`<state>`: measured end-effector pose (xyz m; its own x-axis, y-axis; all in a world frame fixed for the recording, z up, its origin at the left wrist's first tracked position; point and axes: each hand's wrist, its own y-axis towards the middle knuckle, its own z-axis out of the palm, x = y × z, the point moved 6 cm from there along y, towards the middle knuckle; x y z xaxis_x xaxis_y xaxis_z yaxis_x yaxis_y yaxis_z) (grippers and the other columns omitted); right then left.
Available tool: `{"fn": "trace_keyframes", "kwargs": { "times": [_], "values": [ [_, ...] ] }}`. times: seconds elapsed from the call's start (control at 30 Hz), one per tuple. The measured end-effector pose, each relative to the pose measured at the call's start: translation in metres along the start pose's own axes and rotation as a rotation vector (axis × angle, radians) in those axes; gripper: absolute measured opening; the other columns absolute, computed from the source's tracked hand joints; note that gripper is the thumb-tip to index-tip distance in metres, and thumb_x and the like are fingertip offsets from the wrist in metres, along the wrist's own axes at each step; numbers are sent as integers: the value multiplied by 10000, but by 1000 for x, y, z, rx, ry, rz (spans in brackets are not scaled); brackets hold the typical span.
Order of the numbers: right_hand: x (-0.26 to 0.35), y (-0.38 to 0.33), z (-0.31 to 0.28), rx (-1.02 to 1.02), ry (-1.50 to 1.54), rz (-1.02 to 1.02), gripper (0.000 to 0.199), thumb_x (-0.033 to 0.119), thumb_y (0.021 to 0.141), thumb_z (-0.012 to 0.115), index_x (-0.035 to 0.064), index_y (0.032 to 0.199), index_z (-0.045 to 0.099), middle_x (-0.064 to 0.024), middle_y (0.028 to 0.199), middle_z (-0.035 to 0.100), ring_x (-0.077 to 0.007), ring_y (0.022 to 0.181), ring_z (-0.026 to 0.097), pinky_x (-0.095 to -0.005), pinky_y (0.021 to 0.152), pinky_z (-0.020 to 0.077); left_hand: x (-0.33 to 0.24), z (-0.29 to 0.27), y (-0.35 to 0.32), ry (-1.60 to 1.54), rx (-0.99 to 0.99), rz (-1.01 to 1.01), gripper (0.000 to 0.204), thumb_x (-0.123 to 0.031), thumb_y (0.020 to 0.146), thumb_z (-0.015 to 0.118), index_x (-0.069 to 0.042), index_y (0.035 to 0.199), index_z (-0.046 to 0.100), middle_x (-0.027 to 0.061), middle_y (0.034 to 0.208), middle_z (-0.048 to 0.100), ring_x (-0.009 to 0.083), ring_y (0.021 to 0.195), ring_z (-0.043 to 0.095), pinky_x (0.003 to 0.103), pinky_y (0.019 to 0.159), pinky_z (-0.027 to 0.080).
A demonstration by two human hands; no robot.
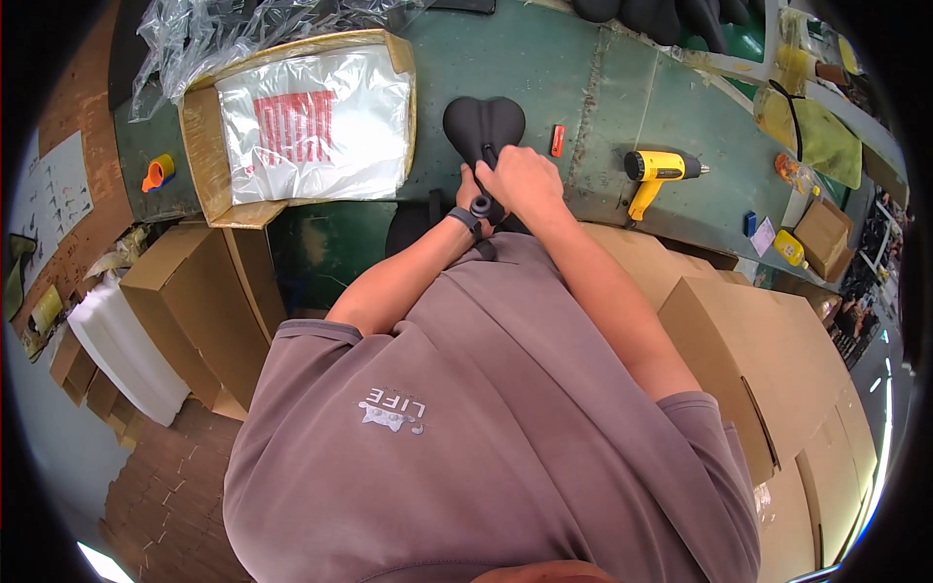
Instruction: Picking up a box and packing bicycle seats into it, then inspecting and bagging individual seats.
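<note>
A black bicycle saddle (483, 119) lies on the green worktable, its wide padded end away from me and its narrow nose toward my body. My left hand (468, 190) is closed along the left side of the nose, mostly hidden behind the wrist gear and the other hand. From the right, my right hand (523, 181) bends over the nose, with curled fingers pressed on it near the middle groove. The right fingertips are partly hidden. A black band (466, 222) circles my left wrist, with a small round black piece (482, 205) beside it.
An open carton (198, 146) holding a silvery plastic bag stands at left. A red lighter (557, 141) and a yellow heat gun (657, 175) lie to the right. Orange tape (158, 173) sits far left; cardboard boxes (748, 330) flank me. Black saddles (661, 17) lie at the back.
</note>
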<state>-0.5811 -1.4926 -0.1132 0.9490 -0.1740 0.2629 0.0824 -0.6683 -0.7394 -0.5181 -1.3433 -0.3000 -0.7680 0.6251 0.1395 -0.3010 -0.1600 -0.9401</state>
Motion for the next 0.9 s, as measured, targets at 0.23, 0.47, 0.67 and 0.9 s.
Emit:
{"fn": "trace_keyframes", "kwargs": {
  "times": [0.23, 0.47, 0.67, 0.9],
  "values": [
    [7, 55, -13, -4, -24, 10, 483, 446, 982, 699, 0, 1098, 844, -278, 1145, 816, -444, 1099, 798, -512, 973, 643, -1, -3, -12, 134, 31, -69, 882, -876, 1085, 218, -132, 1212, 673, 93, 835, 721, 232, 650, 682, 368, 552, 574],
    [-14, 98, -7, -139, 62, 11, 683, 600, 954, 689, -41, 1143, 828, -317, 1204, 793, -480, 1173, 765, -550, 1036, 603, -12, 5, -27, 160, 52, -1, 866, -862, 1094, 252, -104, 1218, 653, 119, 861, 705, 246, 669, 677, 374, 562, 569],
    [-57, 166, -37, -253, 108, -51, 821, 721, 958, 678, -20, 1295, 790, -283, 1256, 795, -454, 1216, 753, -540, 1051, 591, -64, -2, -89, 481, 62, 129, 792, -816, 1110, 378, -82, 1246, 644, 119, 835, 693, 213, 619, 669, 339, 519, 546],
    [-52, 127, -66, -515, 250, -332, 604, 510, 1114, 610, -17, 1368, 758, -277, 1386, 744, -419, 1358, 680, -494, 1139, 536, -105, -4, -207, 502, 216, 194, 775, -802, 1121, 377, -90, 1226, 667, 116, 811, 695, 206, 597, 652, 334, 506, 535]
  ]
}}
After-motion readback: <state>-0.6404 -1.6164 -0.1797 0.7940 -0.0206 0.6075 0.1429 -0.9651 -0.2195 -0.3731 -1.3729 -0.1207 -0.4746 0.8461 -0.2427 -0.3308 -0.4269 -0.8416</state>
